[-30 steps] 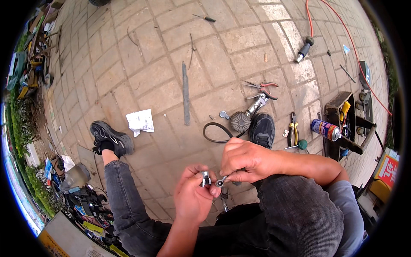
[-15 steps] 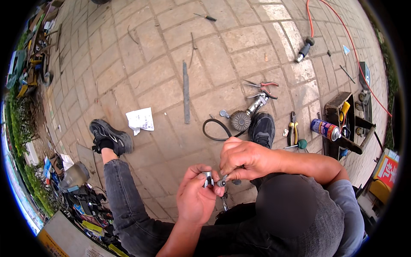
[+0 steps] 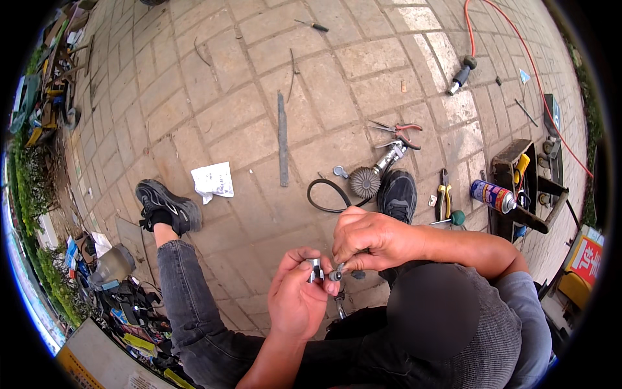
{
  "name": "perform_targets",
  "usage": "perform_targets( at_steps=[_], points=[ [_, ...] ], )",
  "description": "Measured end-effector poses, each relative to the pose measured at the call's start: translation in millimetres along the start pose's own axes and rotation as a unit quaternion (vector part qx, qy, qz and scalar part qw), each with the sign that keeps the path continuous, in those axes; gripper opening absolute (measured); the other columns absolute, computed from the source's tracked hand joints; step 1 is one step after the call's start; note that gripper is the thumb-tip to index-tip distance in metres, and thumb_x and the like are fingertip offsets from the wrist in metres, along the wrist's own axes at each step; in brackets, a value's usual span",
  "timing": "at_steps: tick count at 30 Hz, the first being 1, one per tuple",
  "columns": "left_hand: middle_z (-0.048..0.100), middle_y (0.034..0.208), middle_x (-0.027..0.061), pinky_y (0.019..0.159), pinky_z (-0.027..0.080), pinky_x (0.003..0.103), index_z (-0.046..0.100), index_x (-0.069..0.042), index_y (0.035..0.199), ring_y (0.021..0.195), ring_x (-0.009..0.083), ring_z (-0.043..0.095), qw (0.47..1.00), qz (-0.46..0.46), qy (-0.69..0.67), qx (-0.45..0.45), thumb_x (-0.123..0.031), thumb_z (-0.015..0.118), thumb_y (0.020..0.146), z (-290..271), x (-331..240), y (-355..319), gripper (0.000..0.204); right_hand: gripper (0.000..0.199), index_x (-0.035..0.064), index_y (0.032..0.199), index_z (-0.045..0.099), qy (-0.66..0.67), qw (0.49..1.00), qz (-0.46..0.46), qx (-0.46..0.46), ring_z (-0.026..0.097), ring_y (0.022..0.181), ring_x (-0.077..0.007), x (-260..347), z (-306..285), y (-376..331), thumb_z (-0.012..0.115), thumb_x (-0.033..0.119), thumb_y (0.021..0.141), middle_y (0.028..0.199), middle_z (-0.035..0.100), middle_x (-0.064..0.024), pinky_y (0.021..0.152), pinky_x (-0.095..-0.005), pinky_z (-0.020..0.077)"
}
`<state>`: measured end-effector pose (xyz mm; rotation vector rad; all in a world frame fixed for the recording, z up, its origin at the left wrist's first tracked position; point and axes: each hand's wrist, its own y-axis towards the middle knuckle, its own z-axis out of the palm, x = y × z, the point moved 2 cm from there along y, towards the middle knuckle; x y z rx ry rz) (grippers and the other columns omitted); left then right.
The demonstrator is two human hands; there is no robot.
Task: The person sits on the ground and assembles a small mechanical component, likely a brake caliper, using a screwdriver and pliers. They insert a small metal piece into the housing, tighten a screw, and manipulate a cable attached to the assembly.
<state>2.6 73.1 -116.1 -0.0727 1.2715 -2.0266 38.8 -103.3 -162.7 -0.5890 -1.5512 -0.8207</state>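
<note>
My left hand (image 3: 295, 305) is closed around a small silver metal part (image 3: 315, 270) with a forked end, held between thumb and fingers. Just right of it, my right hand (image 3: 370, 238) pinches a second small metal piece (image 3: 335, 275) with a round grey end. The two pieces sit side by side, close together; I cannot tell whether they touch. Fingers cover part of each. Beyond my hands, a tool with a round wire brush (image 3: 365, 183) lies beside my right shoe (image 3: 396, 198), next to a black looped hose (image 3: 312, 198).
Red-handled pliers (image 3: 407, 127), yellow-black pliers (image 3: 444, 196), a green-handled screwdriver (image 3: 457, 218) and a spray can (image 3: 491, 195) lie to the right. Behind them stands a tool tray (image 3: 512, 154). A white packet (image 3: 212, 180), a flat metal strip (image 3: 282, 139) and a red hose (image 3: 518, 42) are on the paving.
</note>
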Motion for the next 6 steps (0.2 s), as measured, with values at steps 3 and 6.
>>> perform_targets(
  at_steps=[3,6],
  points=[
    [0.056,0.085,0.0141,0.062,0.040,0.034,0.050,-0.005,0.105,0.067,0.0211,0.050,1.000,-0.001,-0.001,-0.003,-0.015,0.046,0.089,0.8,0.4,0.4,0.020,0.019,0.0093,0.090,0.064,-0.004,1.000,-0.001,-0.002,0.061,0.079,-0.0191,-0.6,-0.1,-0.7,0.076,0.015,0.076,0.085,0.065,0.0006,0.076,-0.0335,0.0407],
    [0.056,0.085,0.0141,0.062,0.040,0.034,0.050,-0.005,0.105,0.067,0.0209,0.050,1.000,-0.003,-0.001,-0.003,-0.015,0.046,0.088,0.5,0.9,1.0,0.020,0.019,0.0093,0.090,0.064,-0.005,1.000,-0.001,-0.002,0.061,0.079,-0.0191,-0.6,-0.2,-1.1,0.076,0.015,0.076,0.085,0.065,0.0006,0.076,-0.0335,0.0406]
  ],
)
